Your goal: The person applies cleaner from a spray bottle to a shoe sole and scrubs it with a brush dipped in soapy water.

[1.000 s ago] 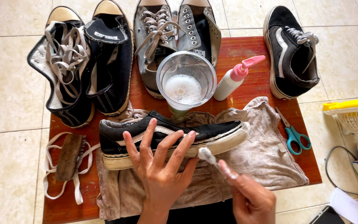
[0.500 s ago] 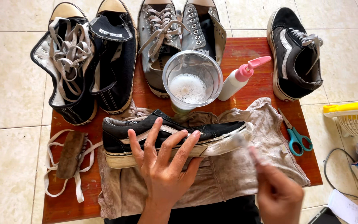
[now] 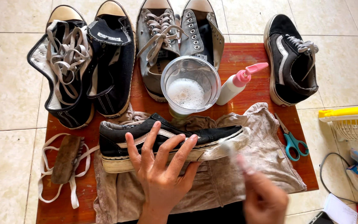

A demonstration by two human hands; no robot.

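Note:
A black low-top shoe with a cream sole lies on its side on a stained beige cloth. My left hand rests spread flat on the shoe's side and sole, pinning it down. My right hand is at the bottom right, closed around a small brush. The brush is motion-blurred, and its head meets the foamy toe end of the shoe.
A clear cup of foamy water and a white bottle with a pink cap stand behind the shoe on the red-brown board. Several other shoes line the back. Teal scissors lie right, a brown brush on laces left.
My right hand has moved from beside my left hand out to the right, carrying the brush to the shoe's toe end. My left hand has stayed on the shoe.

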